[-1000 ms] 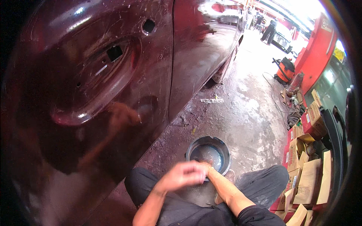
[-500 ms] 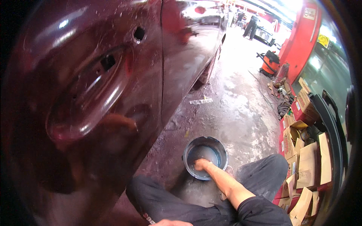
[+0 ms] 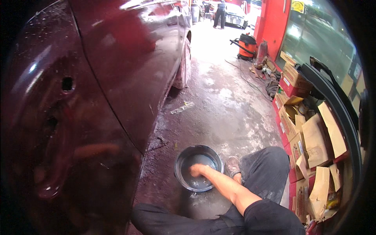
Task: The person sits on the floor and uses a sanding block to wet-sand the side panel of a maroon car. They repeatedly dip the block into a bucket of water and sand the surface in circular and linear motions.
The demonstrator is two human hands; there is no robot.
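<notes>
1. Down on the wet concrete floor [image 3: 231,113], between the person's bent legs and the car, sits a round dark basin [image 3: 198,172] with shallow water in it; it stands upright, just beside the car's lower edge.
2. Reaching from the lower right, the right hand [image 3: 197,170] is dipped inside the basin, palm down near its middle; whether its fingers are apart or closed on something under the water cannot be told.
3. No left hand shows in the picture; only the right forearm crosses the frame.
4. Dark trousers [image 3: 266,176] cover both legs; one knee lies right of the basin, and a worn shoe [image 3: 232,166] touches the basin's right rim.
5. A glossy dark-red car door [image 3: 129,66] fills the left side; a small round hole [image 3: 67,84] and a recessed handle hollow mark the nearer panel.
6. Along the right wall, torn cardboard boxes [image 3: 309,137] are piled close together; an orange vacuum cleaner [image 3: 246,45] stands well apart, farther down the floor.
</notes>
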